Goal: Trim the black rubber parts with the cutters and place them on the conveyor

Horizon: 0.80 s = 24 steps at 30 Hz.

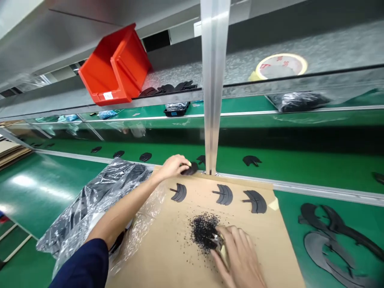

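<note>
A long green-topped bench (39,188) runs across the view, and a kraft cardboard sheet (156,248) lies on it as the landmark for everything else. Beyond the sheet's far edge stand an aluminium upright (213,80) and, higher up and to its left, a red plastic bin (115,68) on a shelf. To the sheet's left lies a clear plastic bag (99,208) with dark contents, partly under the left forearm. To its right, large black and grey cut-outs (330,240) lie on the green surface.

On the sheet, three ribbed black fan-shaped pieces (224,195) sit in a row near the far edge, well apart from one another. Nearer the middle of the sheet is a loose pile of black crumbs (204,230), with stray specks scattered around it.

The left hand (171,167), reaching from a navy sleeve (84,268), is at the far edge of the sheet, its fingers closed in a pinch on a small black curved piece (190,169), whose long axis runs roughly across the view. The right hand (240,256) is the nearer one to the pile, resting at its lower right edge with fingers curled and half spread. A small pale object (221,251) shows under those fingers, but what it is and whether it is gripped cannot be told.
</note>
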Each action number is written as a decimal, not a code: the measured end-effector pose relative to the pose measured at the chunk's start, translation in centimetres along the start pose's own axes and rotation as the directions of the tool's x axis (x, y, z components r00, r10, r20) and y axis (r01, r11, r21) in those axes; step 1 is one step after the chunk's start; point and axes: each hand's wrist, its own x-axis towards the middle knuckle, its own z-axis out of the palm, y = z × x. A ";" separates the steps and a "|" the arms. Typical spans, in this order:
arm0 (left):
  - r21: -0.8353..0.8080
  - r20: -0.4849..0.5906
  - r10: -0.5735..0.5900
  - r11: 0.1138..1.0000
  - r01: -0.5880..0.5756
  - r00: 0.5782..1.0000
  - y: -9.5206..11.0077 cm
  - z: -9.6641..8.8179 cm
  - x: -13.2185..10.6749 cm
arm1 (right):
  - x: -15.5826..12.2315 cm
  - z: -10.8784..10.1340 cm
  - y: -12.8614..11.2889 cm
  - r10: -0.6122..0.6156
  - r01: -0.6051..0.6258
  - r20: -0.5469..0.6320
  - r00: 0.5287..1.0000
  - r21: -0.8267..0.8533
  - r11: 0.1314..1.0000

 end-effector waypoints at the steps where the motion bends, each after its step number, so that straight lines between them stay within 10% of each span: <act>1: 0.039 -0.021 -0.040 0.998 0.041 0.999 -0.8 0.0 1.4 | -0.2 0.0 -0.1 -0.012 0.012 0.010 1.000 -0.002 1.000; 8: 0.198 0.019 -0.261 0.947 0.252 0.965 -3.6 2.1 6.2 | -0.6 0.5 0.2 -0.050 0.049 0.079 0.996 0.008 0.999; 17: 0.031 0.021 -0.359 0.933 0.358 0.933 1.1 6.3 8.3 | -0.7 0.6 0.9 -0.059 0.058 0.013 0.998 0.017 0.998; 24: -0.195 -0.115 -0.346 0.927 0.320 0.931 1.2 3.6 4.9 | -0.9 1.3 1.6 -0.055 0.072 -0.118 0.991 0.139 0.988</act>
